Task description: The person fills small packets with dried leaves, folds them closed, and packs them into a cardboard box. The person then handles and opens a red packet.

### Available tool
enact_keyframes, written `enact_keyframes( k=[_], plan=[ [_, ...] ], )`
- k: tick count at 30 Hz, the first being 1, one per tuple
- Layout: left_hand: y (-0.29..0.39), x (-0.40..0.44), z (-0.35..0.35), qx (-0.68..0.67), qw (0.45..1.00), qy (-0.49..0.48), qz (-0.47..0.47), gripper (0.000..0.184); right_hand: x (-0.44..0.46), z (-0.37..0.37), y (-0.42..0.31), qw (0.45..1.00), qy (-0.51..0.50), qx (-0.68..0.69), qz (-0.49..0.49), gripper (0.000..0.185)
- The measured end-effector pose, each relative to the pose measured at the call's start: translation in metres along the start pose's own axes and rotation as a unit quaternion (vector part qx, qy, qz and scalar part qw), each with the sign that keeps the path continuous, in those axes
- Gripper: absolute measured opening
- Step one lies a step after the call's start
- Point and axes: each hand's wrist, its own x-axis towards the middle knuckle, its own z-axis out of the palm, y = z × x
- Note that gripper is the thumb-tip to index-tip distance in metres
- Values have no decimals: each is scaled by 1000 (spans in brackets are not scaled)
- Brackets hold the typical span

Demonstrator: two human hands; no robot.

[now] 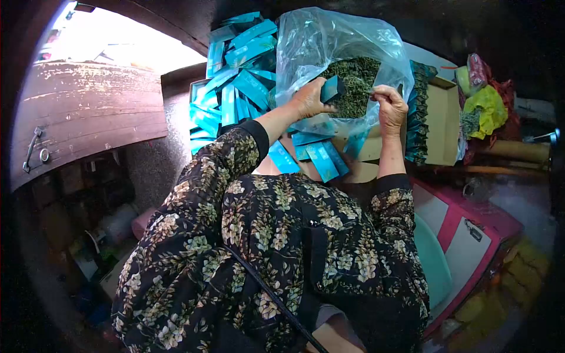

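My left hand (pixel 309 99) is closed around a small blue packet (pixel 333 88), held over a large clear plastic bag (pixel 306 44). Inside that bag lies a heap of dark green dried leaves (pixel 360 73), which look like tea. At the bag's right side, my right hand (pixel 389 109) is closed in a pinch. What its fingertips hold, if anything, is too small to make out. Several flat blue packets (pixel 321 162) lie just below the bag, in front of my body.
A large pile of blue packets (pixel 250 88) fills a box left of the bag. To the right, filled packets (pixel 419 112) stand in a row beside an open cardboard box (pixel 442 120). Further right are a yellow plastic bag (pixel 488 112) and a pink-and-white cabinet (pixel 459 223).
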Motion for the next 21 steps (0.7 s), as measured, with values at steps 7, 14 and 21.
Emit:
enact_keyframes(
  k=[7,14,21],
  plan=[
    [-1,1,-2,26,1000,9,7,68,1,1,-15,999,-48,21,13,17],
    [5,1,0,44,997,19,67,67,13,11,-38,959,-160,-180,-148,17],
    [22,-1,-6,-58,992,24,105,68,26,46,-98,825,-291,-373,-308,5]
  ],
)
